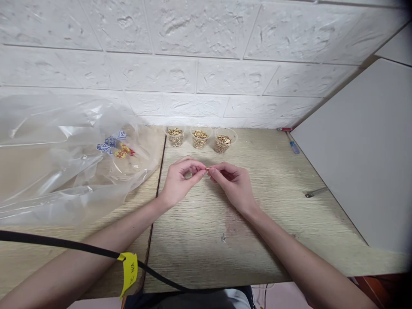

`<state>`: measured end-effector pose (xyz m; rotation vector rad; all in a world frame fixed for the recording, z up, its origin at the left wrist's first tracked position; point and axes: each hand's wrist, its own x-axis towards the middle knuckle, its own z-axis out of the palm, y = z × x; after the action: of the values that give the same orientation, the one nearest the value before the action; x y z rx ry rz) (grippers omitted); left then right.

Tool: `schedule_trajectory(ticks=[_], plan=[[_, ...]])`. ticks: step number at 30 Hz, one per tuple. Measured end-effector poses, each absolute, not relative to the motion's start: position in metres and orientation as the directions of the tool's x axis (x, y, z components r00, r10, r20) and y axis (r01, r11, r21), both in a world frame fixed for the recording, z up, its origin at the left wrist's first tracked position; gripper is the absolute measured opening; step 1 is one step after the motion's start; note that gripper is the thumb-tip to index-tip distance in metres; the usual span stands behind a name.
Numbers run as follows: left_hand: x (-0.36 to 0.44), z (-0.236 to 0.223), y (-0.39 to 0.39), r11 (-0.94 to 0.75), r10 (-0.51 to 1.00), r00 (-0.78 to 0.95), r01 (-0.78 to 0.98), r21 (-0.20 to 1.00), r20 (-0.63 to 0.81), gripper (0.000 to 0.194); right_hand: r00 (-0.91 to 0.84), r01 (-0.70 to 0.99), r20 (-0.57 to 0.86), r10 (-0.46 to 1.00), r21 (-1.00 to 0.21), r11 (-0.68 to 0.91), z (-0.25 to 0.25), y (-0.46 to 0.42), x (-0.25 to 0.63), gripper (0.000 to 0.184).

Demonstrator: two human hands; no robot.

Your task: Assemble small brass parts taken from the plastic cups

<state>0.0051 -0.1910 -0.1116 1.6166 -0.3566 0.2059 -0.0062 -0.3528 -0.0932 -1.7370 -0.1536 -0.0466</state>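
Observation:
My left hand (182,178) and my right hand (233,182) meet above the middle of the table, fingertips pinched together. Between them is a small gold-coloured metal pin (207,168), mostly covered by the fingers. Whether it is one piece or two joined pieces cannot be made out. Behind the hands stand three clear plastic cups: a left cup (175,137), a middle cup (200,140) and a right cup (222,143). Each holds many small gold-coloured metal pieces.
A large clear plastic bag (64,171) covers the left side. A black cable (64,243) with a yellow tag (129,274) crosses in front. A small metal part (223,237) lies near the front. On the right are a screwdriver (294,146), a metal strip (315,193) and a white panel (360,150).

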Motion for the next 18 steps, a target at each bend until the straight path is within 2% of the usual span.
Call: schedule_trajectory(ticks=[4,8,11,18], plan=[[0.0031,-0.1139,-0.1905,-0.097,-0.13,0.93,-0.358,0.929,0.345,0.007,0.988,0.134,0.12,0.095,-0.978,-0.16,-0.0914,-0.3523,-0.007,0.021],[0.0005,-0.1124,-0.1908,-0.066,-0.137,0.955,-0.275,0.959,0.265,0.009,0.993,0.107,0.1,0.055,-0.985,-0.137,-0.09,-0.3529,-0.0067,0.019],[0.0005,-0.1084,-0.1911,0.004,-0.159,0.965,-0.208,0.978,0.206,0.013,0.995,0.098,0.096,0.029,-0.988,-0.119,-0.0895,-0.353,-0.0059,0.015],[0.0055,-0.1074,-0.1895,0.208,-0.205,0.962,-0.137,0.969,0.18,0.018,0.992,0.091,0.086,0.095,-0.994,-0.057,-0.0872,-0.3512,-0.0074,0.014]])
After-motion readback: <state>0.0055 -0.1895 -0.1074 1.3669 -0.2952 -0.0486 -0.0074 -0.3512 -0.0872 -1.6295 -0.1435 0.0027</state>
